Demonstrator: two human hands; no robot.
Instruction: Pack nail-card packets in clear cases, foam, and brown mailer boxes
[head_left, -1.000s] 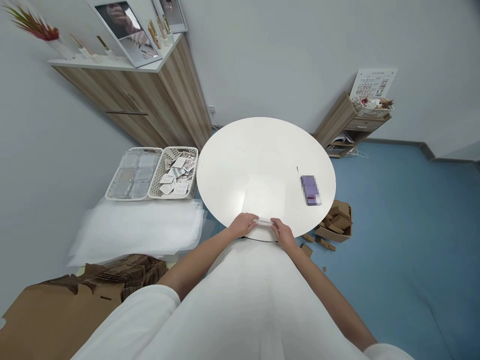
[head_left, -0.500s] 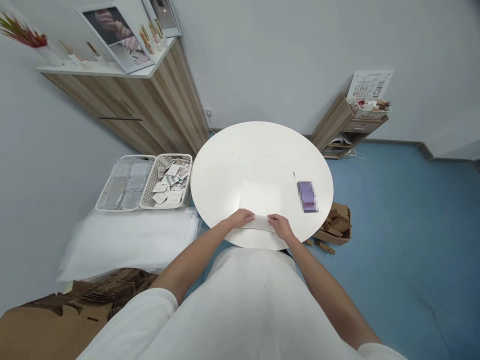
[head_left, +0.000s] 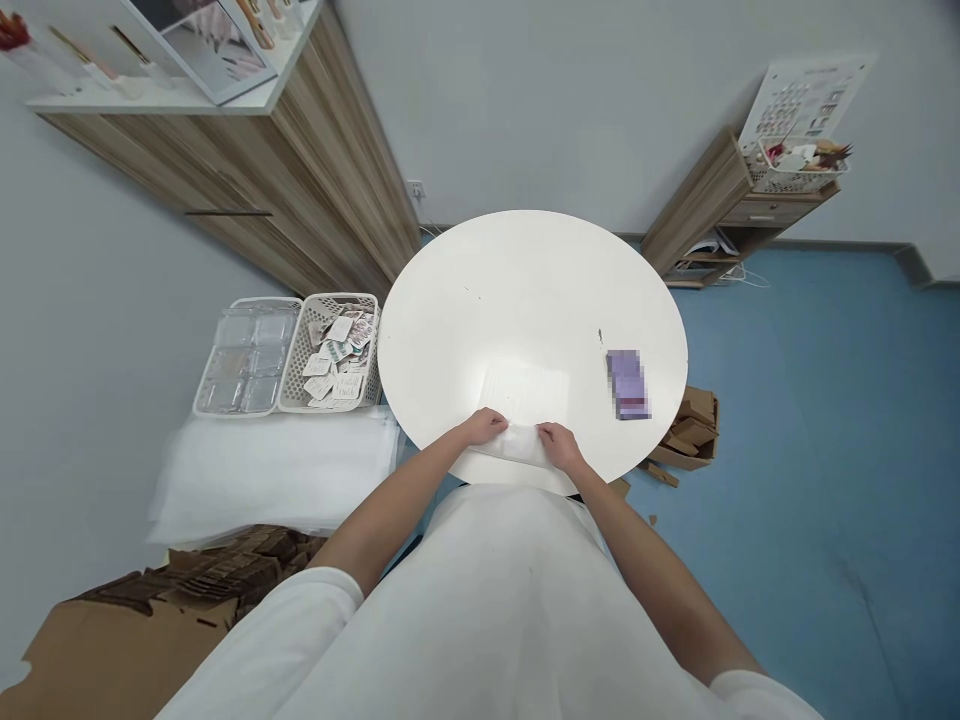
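A thin white sheet (head_left: 521,395) lies on the round white table (head_left: 525,290), its near part folded up into a padded strip (head_left: 517,443) at the table's near edge. My left hand (head_left: 484,427) has curled fingers closed on the strip's left end. My right hand (head_left: 559,446) grips the right end the same way. A flat purple object (head_left: 627,384) rests on the table to the right, well apart from both hands.
Left of the table stand two white baskets, one with clear trays (head_left: 244,355) and one with small packets (head_left: 335,355), behind a stack of white sheets (head_left: 277,470). Flat cardboard (head_left: 150,610) lies at lower left. Cardboard scraps (head_left: 686,435) sit on the blue floor. Wooden cabinets stand against the wall.
The hands have moved the folded part a little further onto the table, from the rim inward. The camera has tilted, shifting the whole room in view.
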